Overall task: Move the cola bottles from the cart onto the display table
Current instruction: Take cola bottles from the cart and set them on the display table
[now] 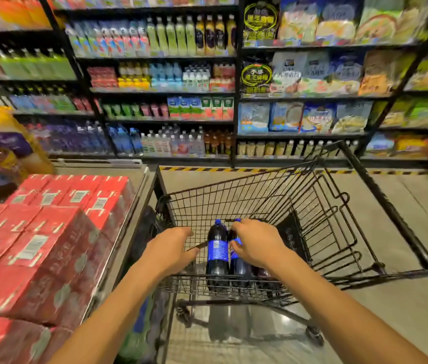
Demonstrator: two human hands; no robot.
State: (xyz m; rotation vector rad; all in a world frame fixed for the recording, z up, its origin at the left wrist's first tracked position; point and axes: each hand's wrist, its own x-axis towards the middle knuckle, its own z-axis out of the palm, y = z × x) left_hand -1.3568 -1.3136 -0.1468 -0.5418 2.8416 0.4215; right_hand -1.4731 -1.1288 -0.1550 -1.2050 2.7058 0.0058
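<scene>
Two dark cola bottles with blue labels and blue caps stand upright side by side in the near end of a black wire cart (326, 206). My right hand (256, 244) curls round the upper part of the right cola bottle (238, 266), hiding most of its label. The left cola bottle (217, 249) stands free beside it. My left hand (172, 249) reaches into the cart just left of that bottle, fingers bent downward, and I cannot tell whether it holds anything. The display table (139, 185) lies to the left of the cart.
Red shrink-wrapped cartons (44, 240) cover most of the display table. Packs of orange and purple drinks (0, 145) sit at its far left. Shelves of drinks and snack bags (171, 74) line the back wall. Grey floor (391, 306) lies right of the cart.
</scene>
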